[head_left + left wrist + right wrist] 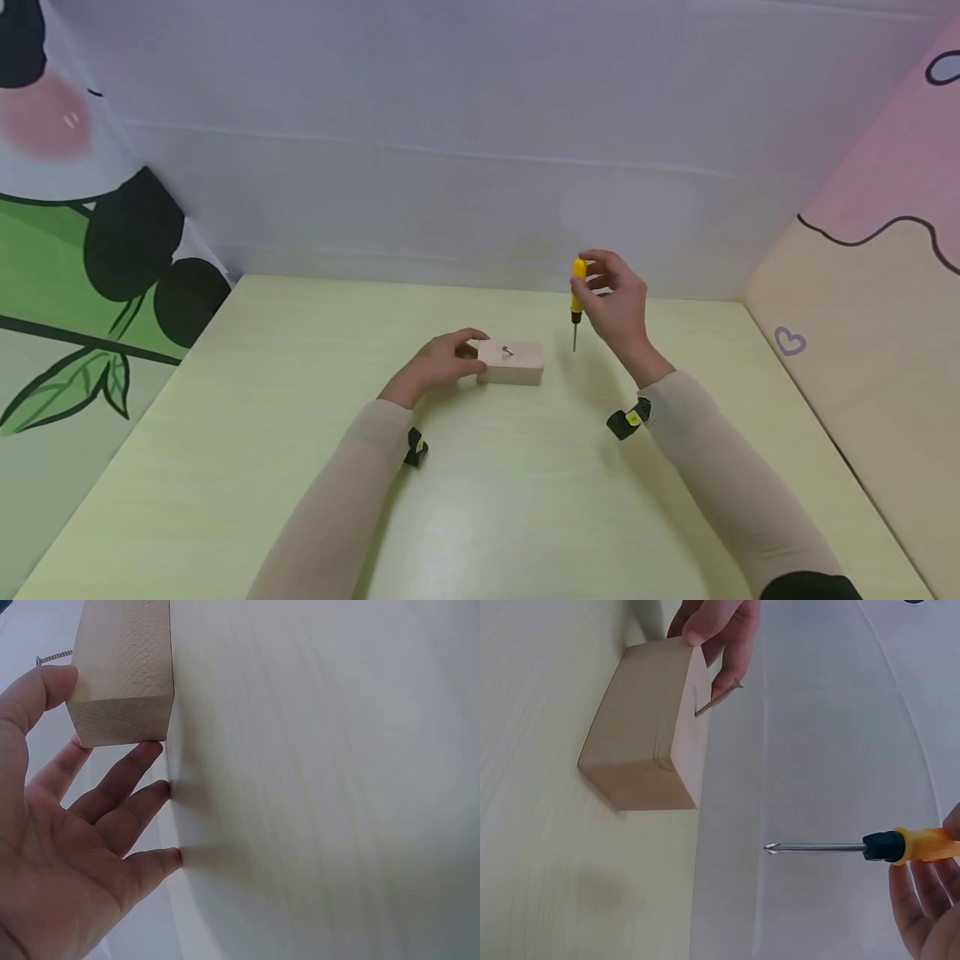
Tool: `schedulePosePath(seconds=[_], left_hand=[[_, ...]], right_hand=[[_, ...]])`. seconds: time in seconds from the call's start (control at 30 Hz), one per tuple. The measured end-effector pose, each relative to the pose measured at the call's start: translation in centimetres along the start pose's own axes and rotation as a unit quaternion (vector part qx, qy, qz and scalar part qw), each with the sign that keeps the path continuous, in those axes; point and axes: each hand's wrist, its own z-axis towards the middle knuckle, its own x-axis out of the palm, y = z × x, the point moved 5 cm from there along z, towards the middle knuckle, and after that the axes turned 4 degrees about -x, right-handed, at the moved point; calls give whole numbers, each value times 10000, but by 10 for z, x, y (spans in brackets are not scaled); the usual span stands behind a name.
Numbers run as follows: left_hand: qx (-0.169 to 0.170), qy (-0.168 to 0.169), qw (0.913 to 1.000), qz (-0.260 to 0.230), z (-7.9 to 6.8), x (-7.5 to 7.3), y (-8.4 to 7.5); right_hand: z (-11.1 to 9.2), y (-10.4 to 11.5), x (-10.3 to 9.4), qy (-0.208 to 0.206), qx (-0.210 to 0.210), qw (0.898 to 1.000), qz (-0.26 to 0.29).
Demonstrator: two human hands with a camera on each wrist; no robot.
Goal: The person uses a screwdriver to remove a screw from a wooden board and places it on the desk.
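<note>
A pale wooden block lies on the table, and a screw sticks up at a slant from its top face. My left hand grips the block's left end, thumb on the near side and fingers at the far side. In the left wrist view, the other fingertips rest on the tabletop. My right hand pinches the yellow handle of a screwdriver, held upright to the right of the block with its cross-shaped tip pointing down. The tip is in the air, apart from the screw.
The light wooden table meets a white cloth wall at its far edge. Printed panels stand at both sides, a green one on the left and a beige and pink one on the right. Each wrist wears a small black camera.
</note>
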Motion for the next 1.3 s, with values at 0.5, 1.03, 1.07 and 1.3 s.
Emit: schedulePosePath(seconds=[0.5, 1.03, 1.07, 1.3], left_hand=[[33, 5, 10000, -44, 1, 0, 0], [15, 56, 9999, -110, 1, 2, 1], [20, 52, 9999, -104, 1, 2, 1], [47, -3, 9999, -117, 1, 1, 0]], right_hand=[[-2, -34, -11, 76, 274, 9987, -422], [-9, -81, -11, 420, 1294, 9887, -636], [-9, -84, -11, 427, 1351, 9877, -659], [-12, -99, -10, 530, 1576, 9828, -804]])
